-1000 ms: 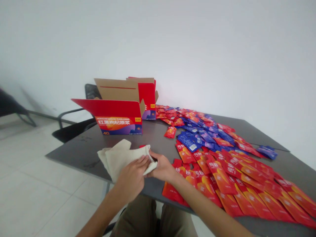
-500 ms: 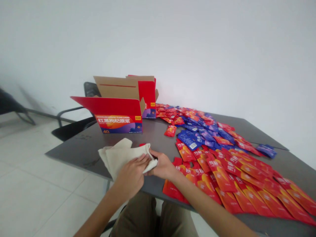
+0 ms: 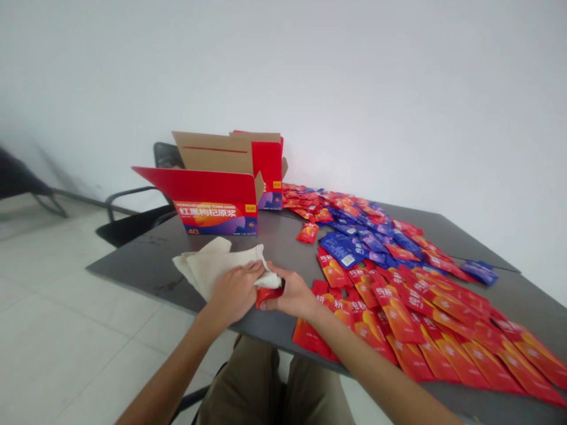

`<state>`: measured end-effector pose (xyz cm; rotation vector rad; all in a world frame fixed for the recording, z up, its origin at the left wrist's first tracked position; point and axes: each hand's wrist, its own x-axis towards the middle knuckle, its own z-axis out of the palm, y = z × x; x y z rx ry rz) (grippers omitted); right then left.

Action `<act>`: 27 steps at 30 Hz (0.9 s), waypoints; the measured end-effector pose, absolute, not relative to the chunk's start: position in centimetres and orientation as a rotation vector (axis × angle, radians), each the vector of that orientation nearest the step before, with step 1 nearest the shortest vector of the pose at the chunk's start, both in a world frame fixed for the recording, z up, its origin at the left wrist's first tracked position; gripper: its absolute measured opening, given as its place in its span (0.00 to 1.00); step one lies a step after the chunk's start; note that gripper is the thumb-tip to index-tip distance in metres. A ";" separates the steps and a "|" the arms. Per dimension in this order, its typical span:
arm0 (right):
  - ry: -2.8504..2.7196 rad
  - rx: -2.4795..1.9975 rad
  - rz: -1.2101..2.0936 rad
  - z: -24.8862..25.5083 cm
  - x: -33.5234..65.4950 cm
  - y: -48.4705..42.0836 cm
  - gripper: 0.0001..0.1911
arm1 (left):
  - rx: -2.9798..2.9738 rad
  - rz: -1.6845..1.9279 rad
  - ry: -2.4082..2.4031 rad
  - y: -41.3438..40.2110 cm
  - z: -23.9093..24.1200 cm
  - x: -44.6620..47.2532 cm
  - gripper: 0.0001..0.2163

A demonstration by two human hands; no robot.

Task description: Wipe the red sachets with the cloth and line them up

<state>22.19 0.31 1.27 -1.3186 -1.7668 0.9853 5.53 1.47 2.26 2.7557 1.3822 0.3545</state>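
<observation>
A cream cloth [image 3: 208, 264], folded in layers, lies over the near left part of the table. My left hand [image 3: 235, 290] is closed on its right part, fingers bent over the fabric. Below the cloth's right edge shows a piece of a red pouch [image 3: 264, 297]; the cloth and my fingers hide the rest. My right hand [image 3: 293, 293] grips this pouch from the right, thumb at its lower side and fingers by the cloth's edge. Just right of that hand lie overlapping rows of red pouches [image 3: 396, 313].
Two open red-and-blue cartons [image 3: 217, 218] stand at the back left, flaps raised. Blue pouches [image 3: 343, 249] and more red ones are heaped toward the wall. A single red pouch [image 3: 307, 232] lies apart on the dark table [image 3: 283, 236]. Behind the cartons is a black chair [image 3: 117, 229].
The cloth has come down onto the table, and my left hand has shifted slightly left with it. My right hand has moved a little lower, and the red pouch now shows under the cloth's edge.
</observation>
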 end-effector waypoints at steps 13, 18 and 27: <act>-1.728 -1.371 1.003 1.3 22.1 0.3 0.43 | 2.738 0.366 1.444 2.3 2.4 5.5 0.25; -1.778 -1.269 1.002 1.2 22.1 0.3 0.39 | 2.837 0.375 1.285 0.8 1.7 5.5 0.27; -1.760 -1.305 0.997 1.9 22.2 0.1 0.34 | 2.766 0.348 1.512 3.3 2.5 5.9 0.25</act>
